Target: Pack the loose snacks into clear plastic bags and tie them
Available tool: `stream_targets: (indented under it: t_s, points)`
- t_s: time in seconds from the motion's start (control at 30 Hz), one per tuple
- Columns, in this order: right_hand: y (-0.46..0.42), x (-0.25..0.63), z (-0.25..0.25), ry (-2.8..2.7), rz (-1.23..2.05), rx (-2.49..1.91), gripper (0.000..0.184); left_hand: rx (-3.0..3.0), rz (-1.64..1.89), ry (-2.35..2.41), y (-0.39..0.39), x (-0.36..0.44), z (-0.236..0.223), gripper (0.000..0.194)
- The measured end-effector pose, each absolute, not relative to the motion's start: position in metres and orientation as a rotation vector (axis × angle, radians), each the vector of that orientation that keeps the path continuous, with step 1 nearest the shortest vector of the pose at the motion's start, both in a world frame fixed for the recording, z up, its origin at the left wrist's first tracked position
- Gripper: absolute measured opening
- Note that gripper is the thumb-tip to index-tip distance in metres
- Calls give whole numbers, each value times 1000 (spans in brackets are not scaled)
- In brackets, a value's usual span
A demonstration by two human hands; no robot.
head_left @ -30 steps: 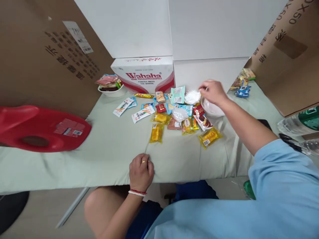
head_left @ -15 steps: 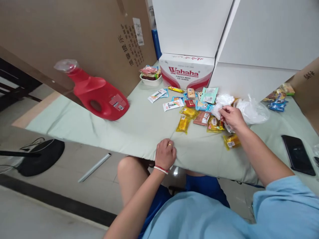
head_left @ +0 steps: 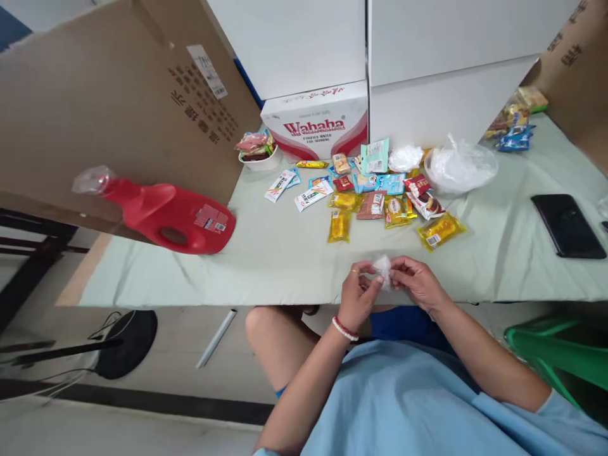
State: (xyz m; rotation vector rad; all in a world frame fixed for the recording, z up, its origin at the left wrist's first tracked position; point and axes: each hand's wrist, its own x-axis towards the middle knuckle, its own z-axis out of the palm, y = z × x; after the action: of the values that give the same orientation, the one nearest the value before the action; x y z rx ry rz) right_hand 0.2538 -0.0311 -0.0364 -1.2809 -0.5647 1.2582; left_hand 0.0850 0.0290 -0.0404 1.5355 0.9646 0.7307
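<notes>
My left hand (head_left: 361, 291) and my right hand (head_left: 413, 283) meet above the table's front edge. Between their fingertips is a small crumpled piece of clear plastic film (head_left: 383, 271), pinched from both sides. Whether it is a bag or a cover I cannot tell. Just beyond my hands lie wrapped snacks: a yellow packet (head_left: 441, 232), another yellow packet (head_left: 339, 227), a brown packet (head_left: 371, 205) and a red-and-white packet (head_left: 424, 196). A white clump of thin plastic (head_left: 405, 158) sits behind them, beside a larger heap of clear plastic (head_left: 460, 168).
A red jug (head_left: 175, 218) with plastic over its top lies on the left. At the back stand a Wahaha carton (head_left: 318, 123) and a white tub (head_left: 261, 163) of snacks. A black phone (head_left: 569, 225) lies at right, and a green stool (head_left: 560, 348) stands below.
My right hand has come back from the plastic clump to the front edge, bringing a piece of film. My left hand has risen off the table edge and grips it too. The view has shifted.
</notes>
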Motion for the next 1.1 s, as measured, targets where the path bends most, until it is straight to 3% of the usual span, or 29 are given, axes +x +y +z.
stream_targets:
  t_s: [0.27, 0.57, 1.0, 1.1]
  points:
    - [-24, 300, -24, -667, 1141, -1309, 33, 1208, 766, 1044, 40, 96, -45, 34]
    - [-24, 268, -35, -717, 1387, -1221, 37, 1261, 728, 952, 28, 110, -48, 26]
    - [-21, 270, -30, -666, 1366, -1290, 41, 1296, 807, 913, 25, 92, -40, 49]
    - [-20, 262, -29, -705, 1375, -1292, 42, 1305, 814, 976, 28, 90, -43, 45]
